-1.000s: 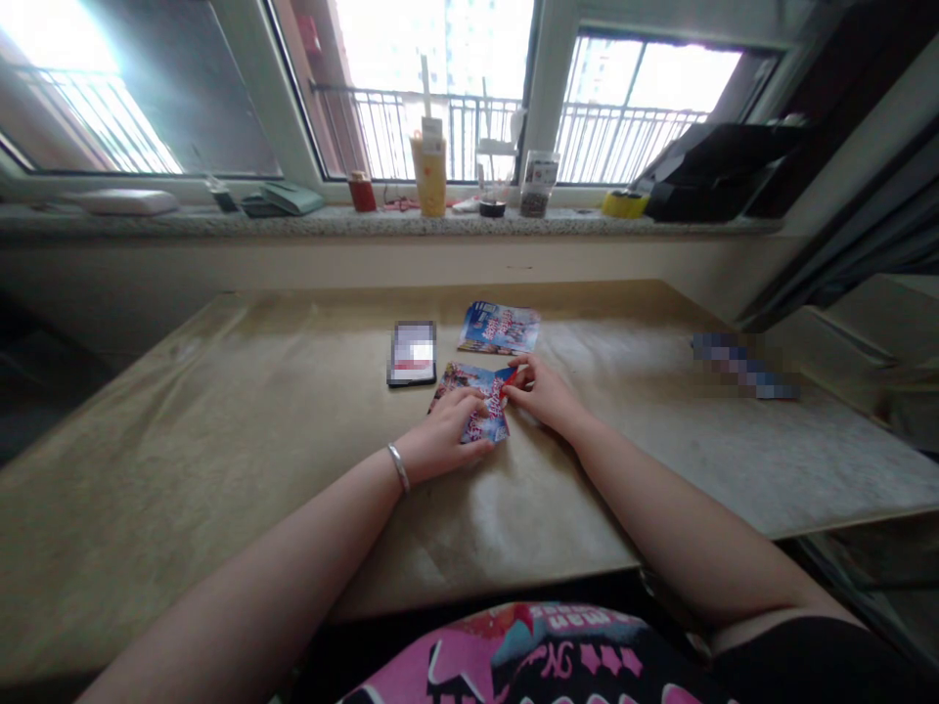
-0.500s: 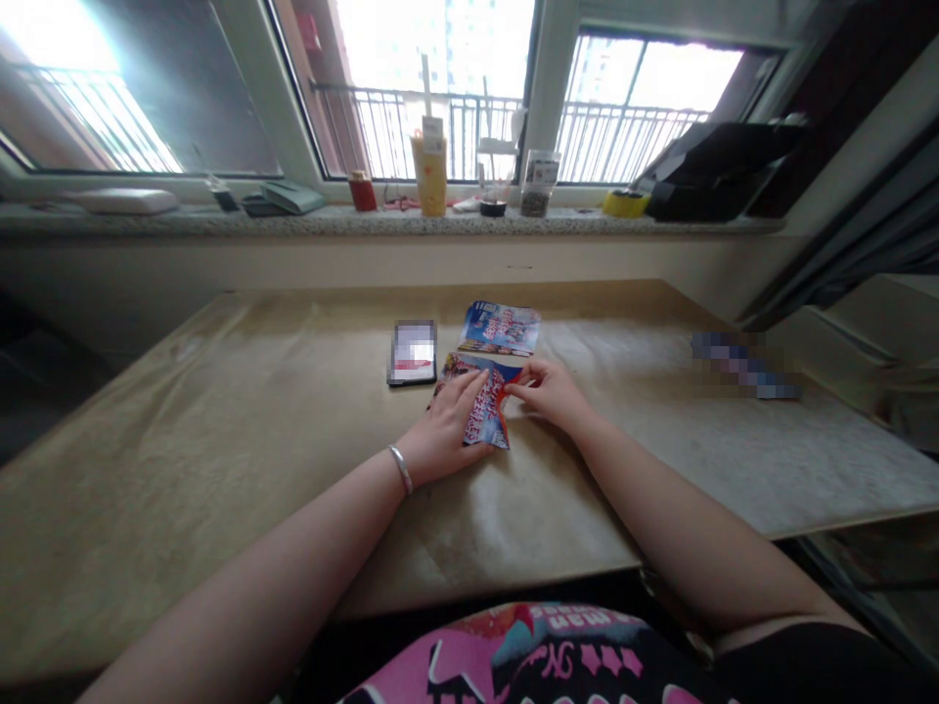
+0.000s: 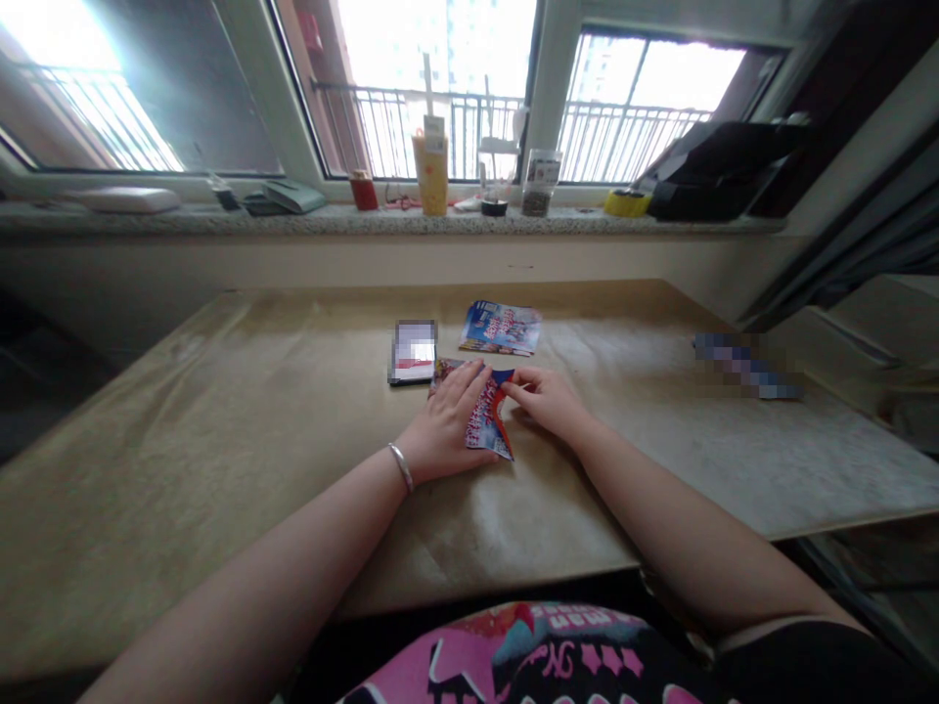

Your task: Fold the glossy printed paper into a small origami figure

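Note:
A colourful printed paper (image 3: 488, 418) lies partly folded on the tan table (image 3: 220, 430). My left hand (image 3: 444, 425) lies flat on it with fingers stretched out, pressing it down; a silver bangle sits on that wrist. My right hand (image 3: 547, 399) pinches the paper's right edge at a fold. A second printed leaflet (image 3: 501, 328) lies just beyond, and a phone (image 3: 413, 352) lies face up to the left of the paper.
A blurred flat item (image 3: 744, 364) lies at the table's right. The stone windowsill (image 3: 220, 223) carries a yellow cup (image 3: 430, 174), a red jar (image 3: 361, 191), a glass jar (image 3: 539, 183), small boxes and a black bag (image 3: 715, 166).
The paper has been folded narrower and turned a little. My left hand slid forward to lie flatter across it; my right hand shifted slightly along the fold.

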`<state>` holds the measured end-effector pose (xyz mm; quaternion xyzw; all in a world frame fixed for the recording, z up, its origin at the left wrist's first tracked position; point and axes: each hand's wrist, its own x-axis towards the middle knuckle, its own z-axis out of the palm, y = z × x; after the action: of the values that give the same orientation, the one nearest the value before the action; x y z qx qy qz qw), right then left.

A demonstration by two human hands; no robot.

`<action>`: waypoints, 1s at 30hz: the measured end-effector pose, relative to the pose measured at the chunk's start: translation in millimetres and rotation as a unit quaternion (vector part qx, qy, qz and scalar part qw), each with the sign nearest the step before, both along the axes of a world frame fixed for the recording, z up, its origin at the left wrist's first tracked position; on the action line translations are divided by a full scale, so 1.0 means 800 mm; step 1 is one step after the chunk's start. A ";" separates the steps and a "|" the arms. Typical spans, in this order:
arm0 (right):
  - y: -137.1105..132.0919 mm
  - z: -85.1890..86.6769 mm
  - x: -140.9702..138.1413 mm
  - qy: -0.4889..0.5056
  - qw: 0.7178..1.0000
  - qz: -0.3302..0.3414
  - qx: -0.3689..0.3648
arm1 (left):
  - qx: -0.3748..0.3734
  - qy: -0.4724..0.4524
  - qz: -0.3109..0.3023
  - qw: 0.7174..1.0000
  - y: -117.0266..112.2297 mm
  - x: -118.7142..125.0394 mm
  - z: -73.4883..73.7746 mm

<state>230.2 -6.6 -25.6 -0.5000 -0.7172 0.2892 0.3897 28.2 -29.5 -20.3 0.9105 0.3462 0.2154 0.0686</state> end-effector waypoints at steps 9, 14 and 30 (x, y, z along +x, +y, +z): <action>-0.001 -0.006 -0.007 0.024 0.998 -0.004 -0.057 | 0.008 0.001 0.016 1.000 0.005 -0.002 -0.004; -0.002 -0.002 -0.007 0.069 0.995 0.012 -0.075 | 0.030 0.008 0.014 0.999 0.006 -0.004 0.002; -0.007 -0.003 -0.005 0.038 0.997 -0.019 0.057 | 0.085 -0.004 -0.001 0.996 0.014 -0.010 0.004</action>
<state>226.4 -12.1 -28.0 -0.4791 -0.7080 0.2589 0.4497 20.2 -18.0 -17.4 0.9125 0.3257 0.2474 -0.0080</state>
